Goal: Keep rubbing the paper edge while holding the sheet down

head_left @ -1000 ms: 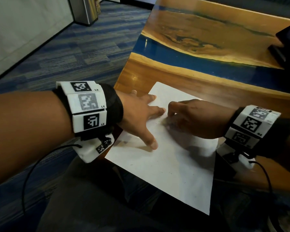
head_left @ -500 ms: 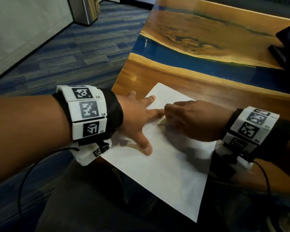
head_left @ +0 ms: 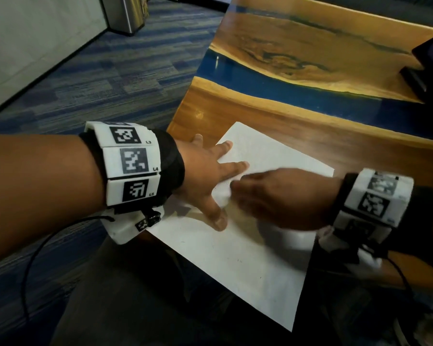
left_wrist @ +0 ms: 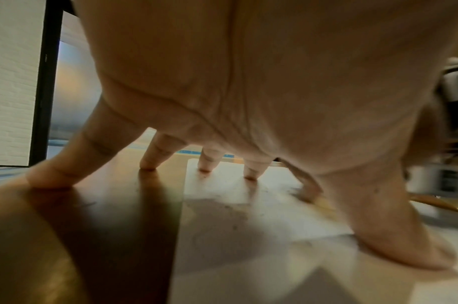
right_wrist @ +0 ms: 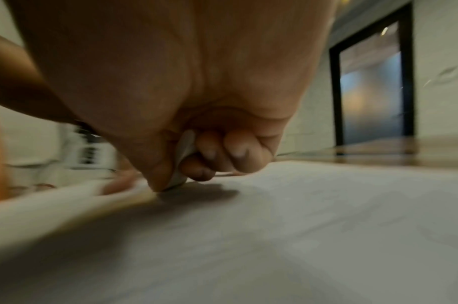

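1. Flat white rectangular paper sheet (head_left: 248, 258) lying on the glossy wooden table with a blue resin band (head_left: 298, 101), near corner hanging past the table's edge toward the lap.
2. Left hand (head_left: 205, 181) spread flat, fingers straight: outer fingertips on bare wood, the rest plus thumb pressing the sheet's left part. Gripping nothing, just pinning.
3. Right hand (head_left: 280, 198) curled; right wrist view shows thumb and bent fingers (right_wrist: 209, 152) pinching a small whitish piece (right_wrist: 183, 152), tip down on the sheet beside the left thumb. Eraser or chalk? Too blurred to tell.
4. Progress, as a judgement: rubbing or marking seemingly mid-stroke, motion blur on right hand. Faint specks only across the sheet; no clear drawing or text. Done versus left: cannot tell.
5. Dark device (head_left: 430, 63) on the table's far right, well apart from the hands.
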Demonstrator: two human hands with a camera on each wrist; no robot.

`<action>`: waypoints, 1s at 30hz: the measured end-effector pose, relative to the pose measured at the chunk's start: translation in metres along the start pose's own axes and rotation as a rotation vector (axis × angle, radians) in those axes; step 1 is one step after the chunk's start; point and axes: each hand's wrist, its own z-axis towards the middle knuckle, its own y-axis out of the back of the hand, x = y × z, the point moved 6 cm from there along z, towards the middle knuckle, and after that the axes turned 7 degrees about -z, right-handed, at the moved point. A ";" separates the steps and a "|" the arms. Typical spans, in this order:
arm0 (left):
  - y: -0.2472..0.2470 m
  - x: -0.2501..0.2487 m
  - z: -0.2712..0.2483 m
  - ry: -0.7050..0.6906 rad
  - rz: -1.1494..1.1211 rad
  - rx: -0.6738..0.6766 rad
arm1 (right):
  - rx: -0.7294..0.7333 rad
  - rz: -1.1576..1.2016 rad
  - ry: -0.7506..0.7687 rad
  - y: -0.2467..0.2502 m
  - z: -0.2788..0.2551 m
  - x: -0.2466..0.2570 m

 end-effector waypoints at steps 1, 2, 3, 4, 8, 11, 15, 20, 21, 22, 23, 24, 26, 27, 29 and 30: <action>0.000 0.000 0.000 -0.004 0.000 -0.003 | 0.002 -0.004 -0.084 0.004 0.001 -0.017; 0.000 -0.001 0.000 -0.005 0.000 -0.006 | -0.018 -0.045 -0.140 0.009 0.001 -0.031; 0.000 -0.001 0.000 -0.004 -0.001 -0.004 | -0.045 -0.089 -0.160 0.011 0.001 -0.037; 0.000 -0.001 0.000 -0.004 -0.004 -0.002 | -0.062 -0.110 -0.143 0.010 0.001 -0.031; 0.000 0.000 0.001 -0.002 0.025 0.000 | -0.021 -0.079 0.055 -0.002 -0.003 0.012; 0.000 -0.001 0.001 -0.003 0.032 -0.005 | -0.033 -0.107 -0.143 0.013 -0.004 -0.025; 0.000 0.000 0.001 0.001 0.029 -0.006 | -0.054 -0.123 -0.010 0.001 -0.005 0.004; -0.001 -0.001 0.002 -0.001 0.040 -0.022 | -0.034 -0.099 -0.153 0.010 -0.004 -0.025; 0.000 -0.001 0.002 0.000 0.036 -0.021 | -0.070 -0.118 -0.163 0.012 -0.004 -0.029; 0.000 -0.001 0.002 0.001 0.032 -0.018 | -0.086 -0.112 -0.135 0.009 -0.004 -0.022; 0.000 0.000 0.002 0.002 0.030 -0.015 | -0.083 -0.097 -0.076 0.003 -0.003 -0.010; 0.000 0.000 0.002 0.002 0.033 -0.012 | -0.080 -0.075 -0.002 -0.002 -0.003 0.005; 0.001 0.000 0.002 -0.002 0.040 -0.013 | -0.048 -0.041 0.007 -0.004 -0.002 0.010; 0.001 0.000 0.001 -0.002 0.038 -0.013 | -0.052 -0.020 -0.062 0.001 0.000 0.000; 0.001 -0.001 0.000 0.000 0.041 -0.015 | -0.117 -0.028 -0.161 0.011 0.002 -0.022; 0.001 -0.001 0.000 -0.001 0.045 -0.015 | -0.141 -0.044 -0.163 0.011 0.002 -0.023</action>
